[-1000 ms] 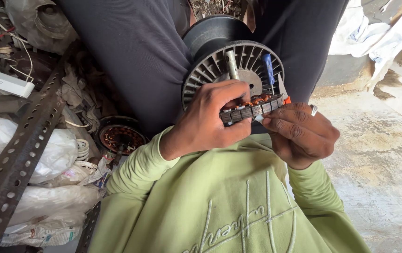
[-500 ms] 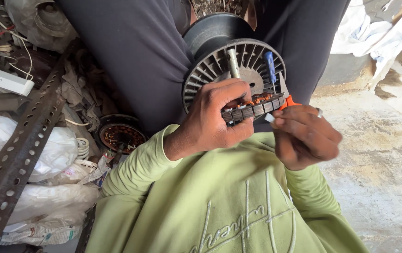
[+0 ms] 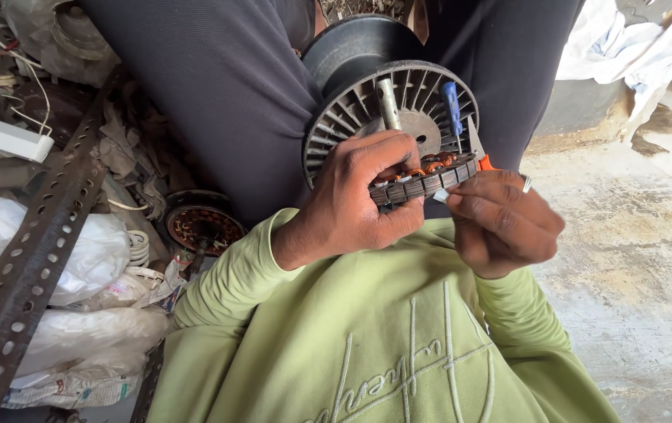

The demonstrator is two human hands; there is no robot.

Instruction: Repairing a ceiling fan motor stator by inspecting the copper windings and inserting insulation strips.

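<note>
Now both hands' grip, left (image 3: 355,205) and right (image 3: 502,222), clasps the stator (image 3: 423,182) between them.

A cluttered repair workshop, floor level.

I sit on a stained concrete floor (image 3: 633,258) with a slotted steel angle bar (image 3: 30,258), a second wound motor stator (image 3: 199,227), loose wire coils (image 3: 138,249), stuffed plastic bags (image 3: 77,258) and scrap parts (image 3: 46,39) heaped beside me.
</note>
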